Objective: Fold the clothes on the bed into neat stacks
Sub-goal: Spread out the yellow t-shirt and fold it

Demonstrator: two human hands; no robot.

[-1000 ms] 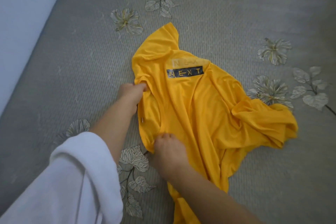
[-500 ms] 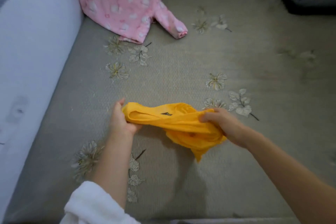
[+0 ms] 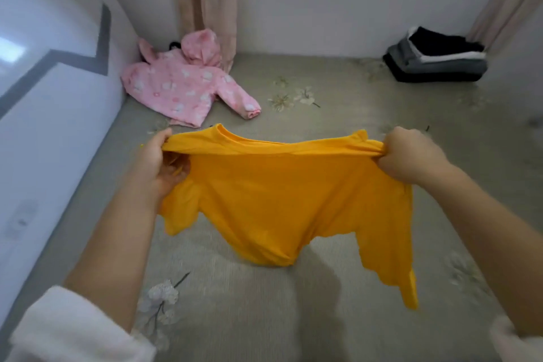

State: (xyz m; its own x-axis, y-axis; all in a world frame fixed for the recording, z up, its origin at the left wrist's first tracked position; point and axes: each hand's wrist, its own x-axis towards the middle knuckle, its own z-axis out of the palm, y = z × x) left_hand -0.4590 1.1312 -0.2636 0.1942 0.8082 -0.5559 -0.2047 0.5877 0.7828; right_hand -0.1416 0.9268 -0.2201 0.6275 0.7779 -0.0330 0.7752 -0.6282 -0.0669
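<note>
Now the yellow T-shirt (image 3: pixel 273 200) is up in the air, stretched wide between both hands above the grey flowered bed cover (image 3: pixel 338 132). The left hand (image 3: pixel 160 161) grips one shoulder, thumb on top of the fabric and fingers curled underneath; the right hand (image 3: pixel 411 157) has the other shoulder bunched tight in a closed fist. The neckline sits at the top edge between them, pulled nearly flat, and the body of the shirt hangs down toward the person (its lower hem looks to be brushing the bed, though the blur makes contact hard to call). One short sleeve dangles just below the left hand, and on the right a long flap of cloth trails down past the forearm. A white sleeve (image 3: pixel 76 329) is pushed up on the left arm.

Over in the far left corner, a pink hooded jacket (image 3: pixel 182 88) with white patches lies spread out on the bed, hood up against the wall, one sleeve stretched toward the middle. Behind it hangs a pale pink curtain (image 3: pixel 205 0). Well apart, in the far right corner, there is a folded stack of dark, grey and white clothes (image 3: pixel 437 59), resting beneath the window ledge.
</note>
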